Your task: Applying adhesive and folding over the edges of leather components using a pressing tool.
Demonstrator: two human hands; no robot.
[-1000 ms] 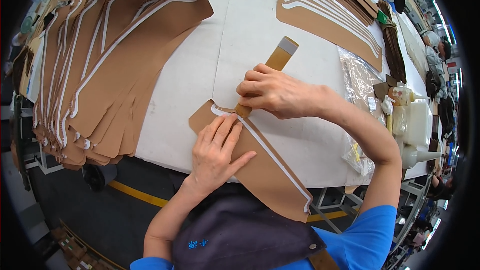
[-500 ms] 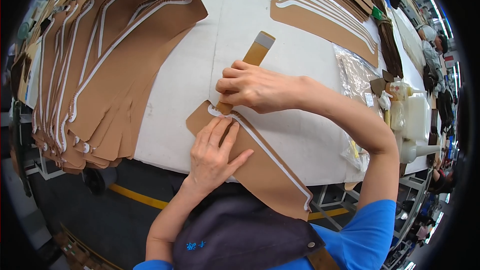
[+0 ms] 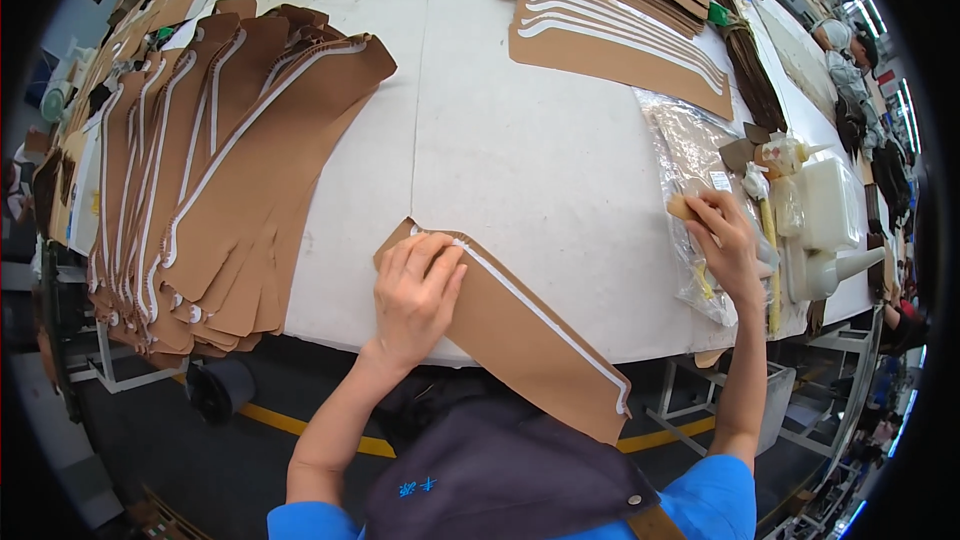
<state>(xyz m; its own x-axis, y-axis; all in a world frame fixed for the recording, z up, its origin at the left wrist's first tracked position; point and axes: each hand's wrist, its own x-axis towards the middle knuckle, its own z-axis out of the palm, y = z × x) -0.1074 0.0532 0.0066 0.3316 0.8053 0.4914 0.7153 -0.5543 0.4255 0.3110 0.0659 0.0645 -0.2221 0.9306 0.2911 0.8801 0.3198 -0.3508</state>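
A brown, leather-like panel (image 3: 525, 325) lies slantwise over the table's front edge, a white strip (image 3: 540, 312) running along its upper right edge. My left hand (image 3: 413, 290) is at the panel's upper left end, its bent fingertips gripping the folded edge there and covering part of the strip. Off to the right, my right hand (image 3: 727, 240) is closed round a flat tan tool (image 3: 684, 208). Only a short end of that tool shows; the rest is hidden by the fingers. This hand is above a clear plastic bag (image 3: 665, 145).
At left, brown panels with white strips (image 3: 270, 150) lie fanned in a heap. More are stacked at the back right (image 3: 620, 70). A white plastic container (image 3: 830, 210), a nozzle bottle (image 3: 840, 270) and a yellow stick (image 3: 772, 280) sit at the right. The white tabletop (image 3: 480, 160) lies between.
My right hand has moved away from the panel's end to the right, taking the flat tool along. My left hand stays at that end, its fingers now more bent and closer together.
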